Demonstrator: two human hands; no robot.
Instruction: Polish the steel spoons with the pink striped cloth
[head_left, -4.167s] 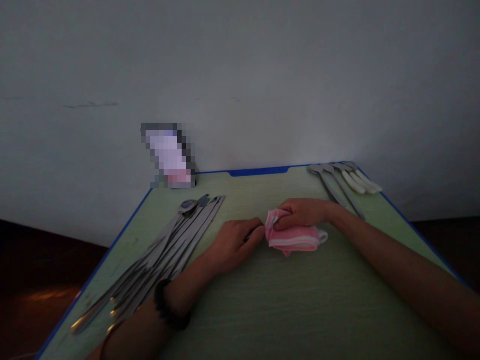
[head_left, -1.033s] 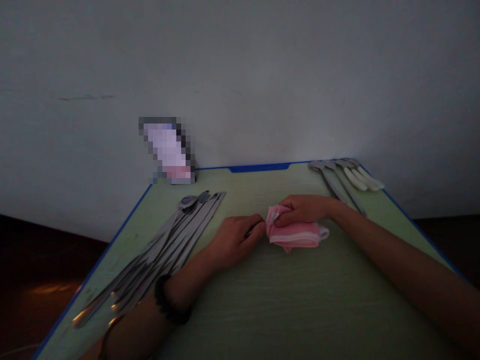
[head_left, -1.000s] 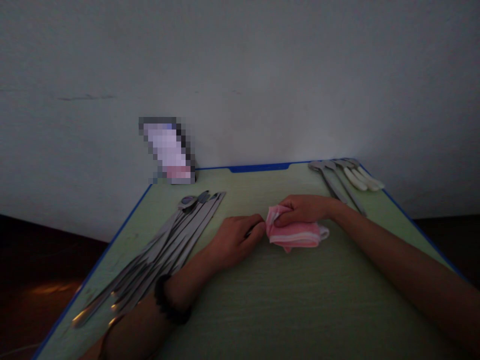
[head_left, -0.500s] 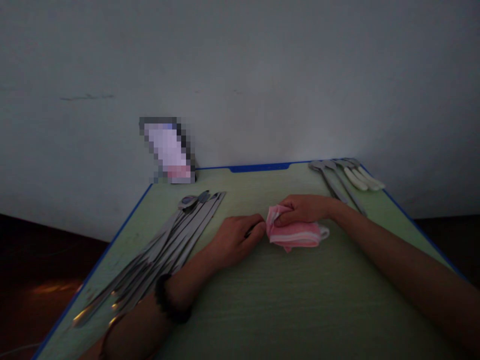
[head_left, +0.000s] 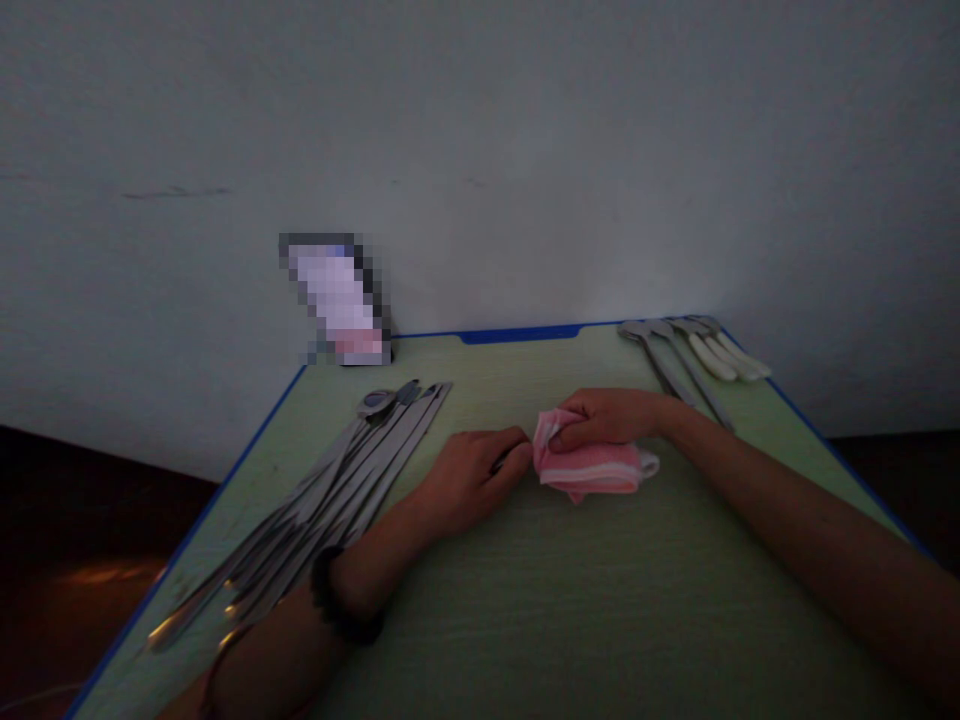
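Observation:
On the green tabletop (head_left: 525,600), my right hand (head_left: 600,415) is closed on a folded pink cloth (head_left: 589,468) with white stripes. Just left of it, my left hand (head_left: 476,475) rests with fingers curled and thumb against them, its fingertips close to the cloth's edge. A narrow dark gap shows between thumb and fingers; what they hold, if anything, is hidden. Beside my left forearm lies a pile of long metal cutlery (head_left: 330,490), with a spoon (head_left: 376,403) at its far end. My left forearm covers part of the pile's near end.
At the table's far right corner lie metal spoons (head_left: 664,360) and several pieces of cutlery with white handles (head_left: 724,358). A blurred-out, phone-like device (head_left: 337,300) leans on the wall (head_left: 525,150) at back left. Blue edging (head_left: 517,335) borders the table.
The view has tilted down slightly since the oldest frame. Both hands, the cloth and the cutlery keep the same places.

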